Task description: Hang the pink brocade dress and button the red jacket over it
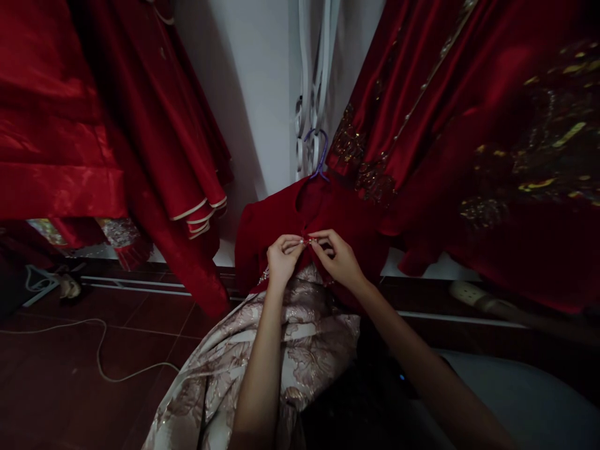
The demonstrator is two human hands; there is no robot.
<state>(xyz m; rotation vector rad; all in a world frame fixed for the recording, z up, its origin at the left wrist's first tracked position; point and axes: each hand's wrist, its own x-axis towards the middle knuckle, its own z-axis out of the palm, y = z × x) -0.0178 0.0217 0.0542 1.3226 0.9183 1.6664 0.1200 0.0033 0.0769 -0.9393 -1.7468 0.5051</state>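
Observation:
In front of me a dark red jacket (267, 219) hangs on a purple hanger (322, 156). My left hand (284, 257) pinches the jacket's front edge near a small pale bead or button. Close beside it, my right hand (338, 256) pinches the opposite edge, and the fingertips of both hands nearly meet just below the neckline. What exactly lies between the fingertips is too small to make out fully. Below the jacket hangs a pale skirt (309, 356) with a shiny floral pattern, partly covered by my left forearm.
Red garments (154, 112) hang at the left, and red dresses (469, 137) with gold sequins hang at the right. White curved metalwork (304, 69) runs up the wall. A cable (100, 350) crosses the tiled floor near shoes (69, 286). A grey rounded surface (520, 394) is at lower right.

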